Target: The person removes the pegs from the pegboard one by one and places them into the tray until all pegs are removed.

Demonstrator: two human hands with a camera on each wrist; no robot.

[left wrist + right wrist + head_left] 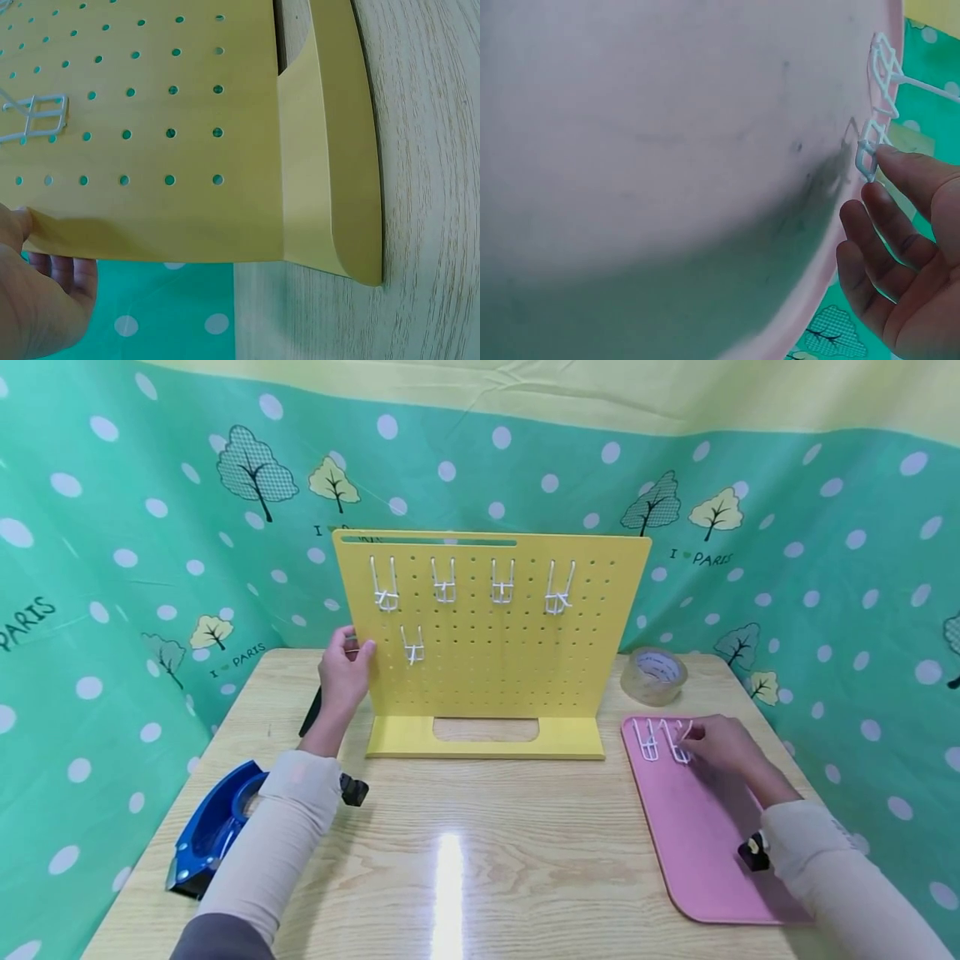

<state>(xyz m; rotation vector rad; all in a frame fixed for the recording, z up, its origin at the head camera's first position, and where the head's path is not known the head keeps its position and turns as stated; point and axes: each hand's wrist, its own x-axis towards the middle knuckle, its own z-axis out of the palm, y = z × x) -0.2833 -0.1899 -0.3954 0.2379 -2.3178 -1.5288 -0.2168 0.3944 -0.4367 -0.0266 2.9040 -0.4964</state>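
A yellow pegboard (pixel 491 652) stands upright on its base. Several white wire hooks (pixel 502 589) hang in a row near its top, and one more hook (pixel 413 652) sits lower at the left. My left hand (pixel 345 677) grips the board's left edge, thumb on the front and fingers behind, as the left wrist view also shows. Over the far end of a pink tray (pixel 712 852), my right hand (pixel 723 745) pinches a white wire hook (pixel 866 154) between thumb and index finger. Beside it on the tray lies another white hook (pixel 647 745).
Behind the tray, a roll of clear tape (pixel 652 678) lies on the wooden table (pixel 517 852). A blue tape dispenser (pixel 202 835) is at the left, partly behind my left forearm. A green polka-dot curtain (pixel 540 460) surrounds the table's back and sides.
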